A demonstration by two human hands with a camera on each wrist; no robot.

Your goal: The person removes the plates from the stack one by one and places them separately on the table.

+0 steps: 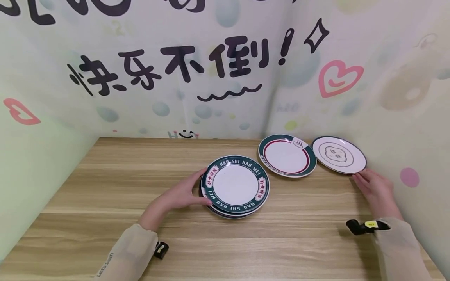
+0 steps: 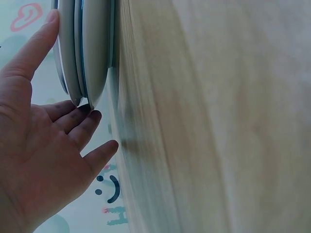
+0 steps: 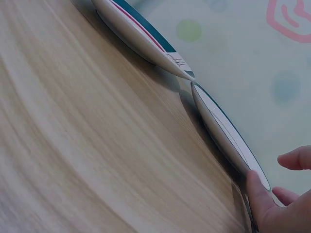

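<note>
My left hand [image 1: 181, 193] touches the left side of a stack of plates [image 1: 235, 183] with fingers spread. In the left wrist view, the straight thumb lies along the rims of the stacked plates [image 2: 95, 53], and fingertips meet their edge. The top plate has a green lettered rim. At the right, my right hand [image 1: 377, 191] pinches the near-right rim of a white plate [image 1: 335, 155] with a thin dark edge. The right wrist view shows the thumb [image 3: 257, 189] on that plate's rim and another fingertip beyond the edge.
A green-rimmed plate with a red ring [image 1: 287, 156] lies between the stack and the white plate, close beside the latter. All sit on a wood-grain table [image 1: 105, 203]. A printed cloth backdrop [image 1: 225, 109] rises behind, with walls at left and right.
</note>
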